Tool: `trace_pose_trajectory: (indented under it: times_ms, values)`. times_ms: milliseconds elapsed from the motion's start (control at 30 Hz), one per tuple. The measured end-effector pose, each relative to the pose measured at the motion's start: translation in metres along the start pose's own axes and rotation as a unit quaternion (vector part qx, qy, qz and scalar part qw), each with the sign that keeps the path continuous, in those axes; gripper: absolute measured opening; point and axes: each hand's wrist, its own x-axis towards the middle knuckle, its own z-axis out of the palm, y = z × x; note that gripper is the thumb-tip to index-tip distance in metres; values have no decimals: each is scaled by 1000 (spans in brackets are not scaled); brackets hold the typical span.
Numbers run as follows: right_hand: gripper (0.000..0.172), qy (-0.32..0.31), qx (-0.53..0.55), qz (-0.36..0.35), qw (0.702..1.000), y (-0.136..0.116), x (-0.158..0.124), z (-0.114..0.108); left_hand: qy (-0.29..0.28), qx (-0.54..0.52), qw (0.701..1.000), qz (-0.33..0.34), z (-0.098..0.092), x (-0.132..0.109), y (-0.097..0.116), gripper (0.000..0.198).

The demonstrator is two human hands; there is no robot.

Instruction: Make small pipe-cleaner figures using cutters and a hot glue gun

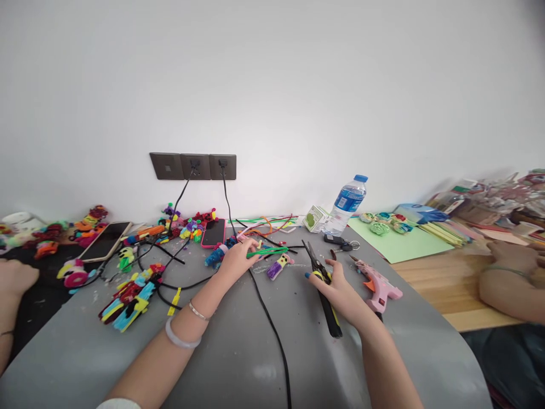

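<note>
Gray table (pixel 238 352), pliers (pixel 317 263), seemingly in right hand (pixel 340 289)

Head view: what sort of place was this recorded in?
Probably a shared craft workspace: the gray table holds a pink glue gun and colorful fuzzy figures, and another person's arm shows at the right edge.

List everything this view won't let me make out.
All in the head view:
Green strip, near end: covered by the left hand.
Black-and-yellow tool, part of its handles: behind the right hand.
Bottle, label wording: too small.
Black cord, where it ends: cut off by the bottom edge.
</note>
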Motion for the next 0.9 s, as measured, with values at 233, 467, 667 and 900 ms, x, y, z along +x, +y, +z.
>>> trace_pose_trajectory:
  times_ms: [233,467,667,900]
  values:
    - [73,2,88,-3,996,4,4,-7,32,-2,999,22,-3,1,4,12]
    - [57,-134,234,-29,962,5,-11,-15,150,-191,970,-20,-4,6,10,15]
    - [69,25,-20,40,999,0,7,-14,84,-429,888,-145,2,6,21,34]
    - [58,71,-88,-8,994,14,21,-2,27,-449,880,-154,7,1,31,34]
